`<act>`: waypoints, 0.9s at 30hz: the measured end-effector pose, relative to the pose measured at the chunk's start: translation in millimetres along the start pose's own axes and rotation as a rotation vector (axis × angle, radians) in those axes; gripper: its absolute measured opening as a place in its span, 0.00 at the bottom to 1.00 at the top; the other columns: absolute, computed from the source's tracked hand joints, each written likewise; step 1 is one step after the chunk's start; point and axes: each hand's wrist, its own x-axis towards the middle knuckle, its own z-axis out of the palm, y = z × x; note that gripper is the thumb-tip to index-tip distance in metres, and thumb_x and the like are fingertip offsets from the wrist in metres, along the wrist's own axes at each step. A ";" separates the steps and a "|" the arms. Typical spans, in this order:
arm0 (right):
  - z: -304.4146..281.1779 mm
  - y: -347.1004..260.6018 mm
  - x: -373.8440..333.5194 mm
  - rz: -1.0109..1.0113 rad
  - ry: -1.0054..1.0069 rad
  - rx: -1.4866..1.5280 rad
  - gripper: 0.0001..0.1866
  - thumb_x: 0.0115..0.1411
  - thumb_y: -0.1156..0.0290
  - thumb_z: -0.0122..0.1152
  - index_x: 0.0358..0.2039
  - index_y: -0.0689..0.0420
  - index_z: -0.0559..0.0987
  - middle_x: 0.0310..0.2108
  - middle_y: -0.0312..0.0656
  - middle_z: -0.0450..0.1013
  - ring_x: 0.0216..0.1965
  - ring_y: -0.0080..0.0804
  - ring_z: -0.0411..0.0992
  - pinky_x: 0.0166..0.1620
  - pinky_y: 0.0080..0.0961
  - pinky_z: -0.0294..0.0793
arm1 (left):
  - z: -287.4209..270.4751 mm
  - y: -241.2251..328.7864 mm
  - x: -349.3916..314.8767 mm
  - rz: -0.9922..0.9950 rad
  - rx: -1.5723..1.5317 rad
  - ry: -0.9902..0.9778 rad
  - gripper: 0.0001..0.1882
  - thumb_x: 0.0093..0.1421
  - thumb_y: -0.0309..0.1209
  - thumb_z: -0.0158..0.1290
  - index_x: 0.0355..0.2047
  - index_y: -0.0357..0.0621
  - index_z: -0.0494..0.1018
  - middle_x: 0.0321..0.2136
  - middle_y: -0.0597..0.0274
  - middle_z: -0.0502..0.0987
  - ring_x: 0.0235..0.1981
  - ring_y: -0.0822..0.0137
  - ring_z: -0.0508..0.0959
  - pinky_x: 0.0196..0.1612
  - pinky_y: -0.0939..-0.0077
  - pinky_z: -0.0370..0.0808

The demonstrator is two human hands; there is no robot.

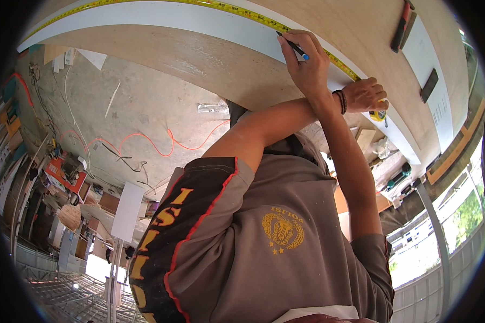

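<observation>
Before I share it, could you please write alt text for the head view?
A person with crossed forearms holds a blue-ended pen in the right hand at a yellow tape measure stretched along a white strip. The left hand grips its case. A red and black tool lies at upper right.

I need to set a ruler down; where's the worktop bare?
The worktop is bare between the tape blade and the red-and-black tool, and on the body side of the white strip. Crowded: around the left hand and right hand, and by the white panel and black block.
</observation>
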 end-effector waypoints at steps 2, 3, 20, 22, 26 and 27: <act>0.8 -0.1 0.3 -0.009 0.002 -0.001 0.07 0.60 0.76 0.71 0.38 0.60 0.81 0.39 0.44 0.80 0.33 0.39 0.81 0.35 0.29 0.82 | 0.7 -0.6 -0.2 -0.004 -0.007 0.004 0.07 0.65 0.37 0.52 0.43 0.62 0.72 0.34 0.74 0.76 0.41 0.71 0.79 0.44 0.70 0.71; 0.7 0.1 0.2 -0.006 -0.002 0.001 0.07 0.60 0.76 0.71 0.38 0.60 0.81 0.39 0.44 0.80 0.33 0.39 0.81 0.35 0.29 0.82 | 0.3 -0.8 0.0 -0.005 -0.003 0.004 0.07 0.65 0.37 0.52 0.43 0.62 0.72 0.34 0.74 0.75 0.41 0.71 0.79 0.44 0.70 0.71; 1.3 1.5 0.1 0.006 -0.006 0.011 0.07 0.60 0.76 0.71 0.38 0.60 0.81 0.38 0.44 0.80 0.33 0.39 0.81 0.35 0.30 0.82 | -2.2 -0.5 0.4 -0.010 -0.022 0.009 0.05 0.64 0.37 0.52 0.41 0.61 0.72 0.33 0.74 0.75 0.40 0.71 0.79 0.43 0.69 0.71; 1.7 1.3 0.5 0.009 -0.009 0.009 0.07 0.60 0.76 0.71 0.37 0.60 0.81 0.38 0.44 0.80 0.33 0.39 0.81 0.35 0.29 0.82 | -0.8 -0.5 0.3 -0.013 -0.020 0.015 0.05 0.64 0.37 0.53 0.41 0.61 0.72 0.33 0.74 0.75 0.40 0.70 0.79 0.43 0.69 0.71; 1.5 1.4 2.0 -0.009 0.000 0.032 0.07 0.60 0.76 0.71 0.37 0.60 0.81 0.37 0.44 0.80 0.33 0.39 0.80 0.34 0.29 0.81 | -2.9 -1.5 0.7 -0.015 -0.034 0.013 0.06 0.64 0.36 0.53 0.41 0.61 0.72 0.33 0.73 0.75 0.40 0.70 0.79 0.43 0.69 0.71; 1.2 1.1 2.3 0.002 -0.004 0.026 0.07 0.60 0.76 0.71 0.37 0.60 0.81 0.37 0.44 0.80 0.33 0.39 0.80 0.34 0.29 0.81 | -2.7 -1.8 1.1 -0.014 -0.035 0.018 0.06 0.64 0.36 0.53 0.41 0.61 0.72 0.33 0.73 0.75 0.41 0.70 0.79 0.43 0.69 0.71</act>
